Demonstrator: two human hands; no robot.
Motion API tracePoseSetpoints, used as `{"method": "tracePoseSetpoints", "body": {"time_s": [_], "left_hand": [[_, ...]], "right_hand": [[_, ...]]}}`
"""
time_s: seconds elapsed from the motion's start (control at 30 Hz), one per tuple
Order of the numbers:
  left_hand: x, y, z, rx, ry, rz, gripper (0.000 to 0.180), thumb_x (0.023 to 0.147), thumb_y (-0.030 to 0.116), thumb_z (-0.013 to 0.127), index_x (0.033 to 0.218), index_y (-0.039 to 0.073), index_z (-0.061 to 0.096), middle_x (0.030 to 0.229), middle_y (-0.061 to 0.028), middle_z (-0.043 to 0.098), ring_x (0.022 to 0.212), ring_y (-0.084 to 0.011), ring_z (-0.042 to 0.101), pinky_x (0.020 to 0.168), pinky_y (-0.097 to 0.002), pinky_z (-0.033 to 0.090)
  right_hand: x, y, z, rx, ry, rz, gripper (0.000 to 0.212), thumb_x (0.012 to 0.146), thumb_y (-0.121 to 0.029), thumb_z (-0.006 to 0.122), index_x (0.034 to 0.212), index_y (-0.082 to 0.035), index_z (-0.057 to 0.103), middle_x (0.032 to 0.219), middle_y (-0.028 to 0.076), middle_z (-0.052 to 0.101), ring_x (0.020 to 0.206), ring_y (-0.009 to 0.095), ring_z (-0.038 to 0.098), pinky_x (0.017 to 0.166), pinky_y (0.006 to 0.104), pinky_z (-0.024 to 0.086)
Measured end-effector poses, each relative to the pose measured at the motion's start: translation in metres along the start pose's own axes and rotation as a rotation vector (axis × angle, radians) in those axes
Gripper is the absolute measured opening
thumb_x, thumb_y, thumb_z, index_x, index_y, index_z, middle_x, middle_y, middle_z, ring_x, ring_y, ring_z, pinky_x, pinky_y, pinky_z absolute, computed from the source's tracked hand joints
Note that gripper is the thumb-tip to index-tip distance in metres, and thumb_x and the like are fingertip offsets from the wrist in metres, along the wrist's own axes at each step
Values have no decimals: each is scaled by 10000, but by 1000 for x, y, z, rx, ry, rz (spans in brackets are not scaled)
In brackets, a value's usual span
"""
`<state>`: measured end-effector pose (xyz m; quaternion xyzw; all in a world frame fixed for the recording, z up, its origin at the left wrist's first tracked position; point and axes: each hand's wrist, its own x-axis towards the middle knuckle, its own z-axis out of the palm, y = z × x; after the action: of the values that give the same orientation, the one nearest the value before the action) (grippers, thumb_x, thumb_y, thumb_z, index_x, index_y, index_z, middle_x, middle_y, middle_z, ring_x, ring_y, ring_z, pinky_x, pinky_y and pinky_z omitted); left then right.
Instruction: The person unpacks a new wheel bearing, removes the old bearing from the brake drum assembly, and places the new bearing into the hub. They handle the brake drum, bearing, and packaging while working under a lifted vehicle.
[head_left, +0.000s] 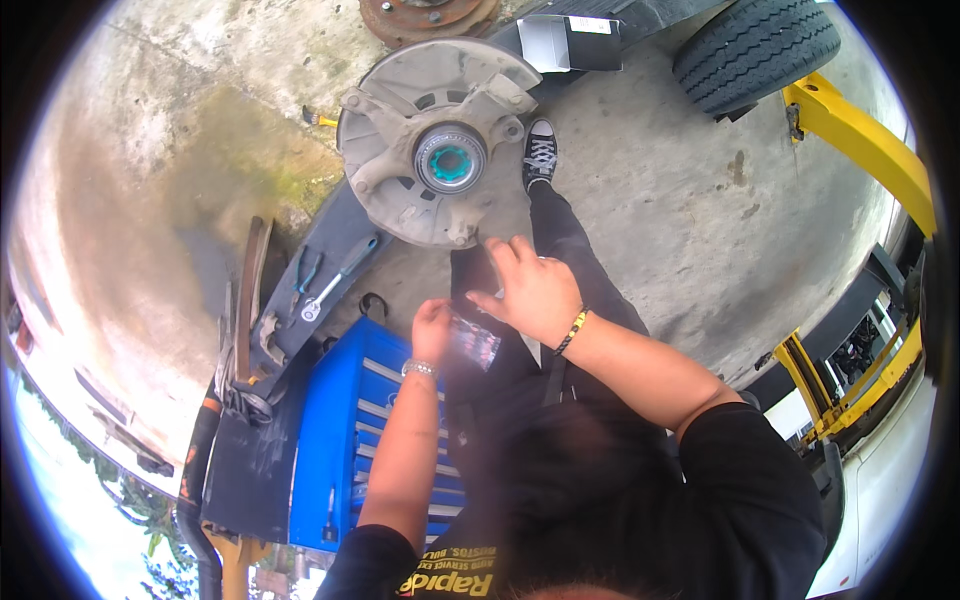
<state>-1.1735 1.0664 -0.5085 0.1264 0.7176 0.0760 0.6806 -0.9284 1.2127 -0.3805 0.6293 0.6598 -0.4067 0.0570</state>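
Observation:
In front of me is a steering knuckle (400,145) with a grey dust shield (400,85) and a round wheel bearing (450,158) with a teal centre. Closed fingers of my left hand (431,332) grip a small clear plastic packet (476,343), which hangs over my dark trousers; its contents are too blurred to name. My right hand (540,297) hovers just below the shield's lower edge, above my leg. Its thumb stands apart from the fingers, and I make out nothing held in it.
A blue tool chest (330,430) stands at my left. On the dark lift arm (330,240) lie a ratchet (338,278) and pliers (308,272). Farther off are an open box (570,45), a rusty brake disc (425,18), a tyre (760,55) and a yellow lift arm (865,150).

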Motion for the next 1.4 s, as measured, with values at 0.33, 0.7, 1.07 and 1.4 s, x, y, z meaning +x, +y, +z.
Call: {"method": "tracePoseSetpoints", "body": {"time_s": [0.33,0.7,1.07,1.4], "left_hand": [[-3,6,8,55,7,-14,209,953,32,585,1139,-6,671,868,-36,707,709,-93,627,643,-254,501],[-5,-25,-1,6,33,-13,227,953,67,621,1149,-34,674,921,-115,750,772,-159,705,695,-302,563],[-6,-54,8,-161,32,-136,153,1021,93,600,1117,3,678,927,-68,738,790,-122,684,712,-290,547],[-9,-45,8,-339,-58,-117,170,1020,41,563,1173,-1,624,996,-91,700,821,-155,681,734,-313,570]], "right_hand": [[6,6,-2,5,55,31,711,812,-511,825,1322,-88,567,1150,140,631,739,351,729,651,429,606],[12,-1,2,26,-63,-5,639,809,-442,848,1255,-69,582,1151,140,629,891,376,722,753,474,600],[-5,-5,49,-46,-466,-74,594,792,-387,858,1197,-46,590,1120,177,663,956,389,720,843,480,584],[-21,-13,67,-99,-632,-147,576,772,-347,872,1189,-26,638,1093,195,702,1002,367,731,867,465,593]]}}
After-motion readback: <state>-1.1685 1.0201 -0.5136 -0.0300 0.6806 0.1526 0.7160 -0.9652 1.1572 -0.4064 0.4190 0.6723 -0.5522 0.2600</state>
